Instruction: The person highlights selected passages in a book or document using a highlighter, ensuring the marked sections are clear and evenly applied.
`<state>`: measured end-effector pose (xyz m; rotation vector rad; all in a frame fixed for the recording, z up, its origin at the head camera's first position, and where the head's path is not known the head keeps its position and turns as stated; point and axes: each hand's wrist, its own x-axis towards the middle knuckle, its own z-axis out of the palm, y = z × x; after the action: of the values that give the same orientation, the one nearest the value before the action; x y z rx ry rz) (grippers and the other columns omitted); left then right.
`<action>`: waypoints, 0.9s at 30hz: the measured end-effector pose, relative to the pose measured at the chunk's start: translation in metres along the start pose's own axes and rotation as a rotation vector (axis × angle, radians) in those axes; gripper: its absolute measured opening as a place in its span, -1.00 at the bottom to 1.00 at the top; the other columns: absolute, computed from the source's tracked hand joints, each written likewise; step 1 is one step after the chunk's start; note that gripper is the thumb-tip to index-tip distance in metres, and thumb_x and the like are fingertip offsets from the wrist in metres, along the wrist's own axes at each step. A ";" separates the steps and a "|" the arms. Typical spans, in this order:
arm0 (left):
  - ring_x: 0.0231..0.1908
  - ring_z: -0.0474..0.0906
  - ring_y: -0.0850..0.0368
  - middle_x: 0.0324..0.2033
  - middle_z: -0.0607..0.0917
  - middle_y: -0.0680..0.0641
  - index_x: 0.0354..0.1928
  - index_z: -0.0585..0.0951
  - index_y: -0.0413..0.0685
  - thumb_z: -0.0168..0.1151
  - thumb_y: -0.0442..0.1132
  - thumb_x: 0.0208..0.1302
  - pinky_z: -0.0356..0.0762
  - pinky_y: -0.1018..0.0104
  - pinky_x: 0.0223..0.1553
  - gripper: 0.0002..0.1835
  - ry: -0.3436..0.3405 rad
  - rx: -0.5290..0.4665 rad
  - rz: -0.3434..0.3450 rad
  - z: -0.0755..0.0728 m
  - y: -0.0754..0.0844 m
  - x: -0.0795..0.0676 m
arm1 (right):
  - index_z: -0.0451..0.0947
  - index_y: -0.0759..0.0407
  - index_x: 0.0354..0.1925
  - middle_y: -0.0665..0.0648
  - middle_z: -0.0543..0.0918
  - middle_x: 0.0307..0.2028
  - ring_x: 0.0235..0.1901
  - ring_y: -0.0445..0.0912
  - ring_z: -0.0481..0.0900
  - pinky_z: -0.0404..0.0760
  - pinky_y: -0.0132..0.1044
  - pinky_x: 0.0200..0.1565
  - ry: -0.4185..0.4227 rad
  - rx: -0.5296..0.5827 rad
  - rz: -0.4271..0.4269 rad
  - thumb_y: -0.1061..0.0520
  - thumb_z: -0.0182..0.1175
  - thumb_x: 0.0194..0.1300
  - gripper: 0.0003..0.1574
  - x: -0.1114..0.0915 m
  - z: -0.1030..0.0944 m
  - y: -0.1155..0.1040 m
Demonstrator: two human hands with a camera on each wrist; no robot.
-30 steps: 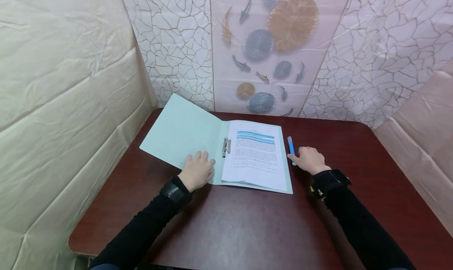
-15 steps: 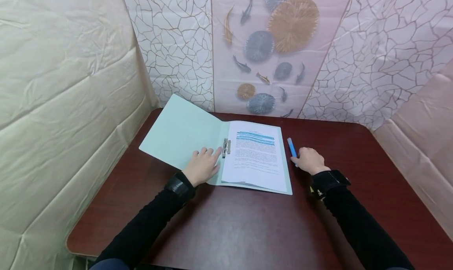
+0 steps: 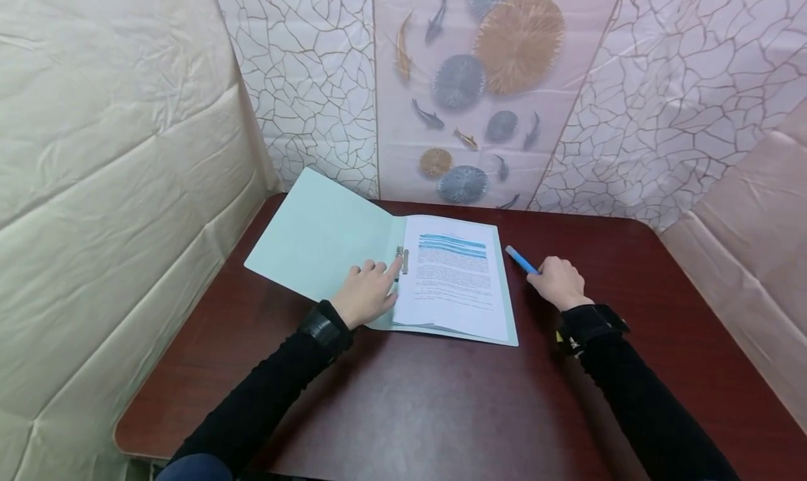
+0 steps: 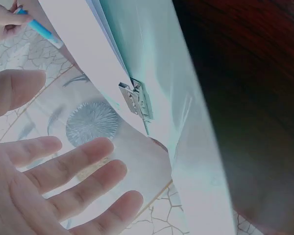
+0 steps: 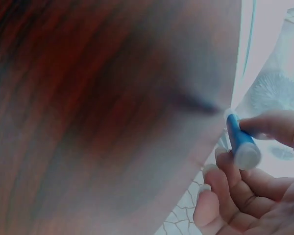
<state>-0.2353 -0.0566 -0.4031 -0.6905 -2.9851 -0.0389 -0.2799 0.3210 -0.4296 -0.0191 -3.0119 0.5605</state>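
Observation:
A pale green folder (image 3: 324, 229) lies spread out on the table, its cover turned to the left. Printed sheets (image 3: 450, 292) rest on its right side, with blue highlighted lines near the top. My left hand (image 3: 364, 292) is over the folder's spine, its index finger reaching the metal clip (image 4: 135, 100); the left wrist view shows its fingers extended with nothing between them. Right of the folder, my right hand (image 3: 559, 283) pinches a blue highlighter (image 3: 520, 259) between thumb and fingers. The right wrist view shows the highlighter (image 5: 241, 142) with its whitish end toward the camera.
The dark red-brown table (image 3: 441, 404) extends around the folder. A patterned wall covering (image 3: 460, 82) rises behind its far edge, with a cream padded wall (image 3: 126, 187) at left and a pinkish one (image 3: 750, 236) at right.
My left hand has moved right and up, from the folder's lower cover to the clip. My right hand has lifted the highlighter, which now tilts with its far end to the left.

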 end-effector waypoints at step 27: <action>0.25 0.34 -0.09 0.28 0.45 -0.21 0.40 0.27 -0.17 0.13 -0.05 0.36 0.47 0.02 0.17 -0.35 0.039 -0.040 0.062 -0.005 0.009 0.011 | 0.54 0.31 -0.04 -0.12 0.68 -0.42 -0.42 -0.04 0.70 0.68 -0.27 -0.38 0.168 0.578 -0.060 -0.04 0.17 0.36 -0.57 -0.010 -0.023 -0.013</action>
<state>-0.2405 -0.0440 -0.3971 -0.7774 -2.9314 -0.1069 -0.2677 0.3167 -0.4038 0.0553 -2.5709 1.3178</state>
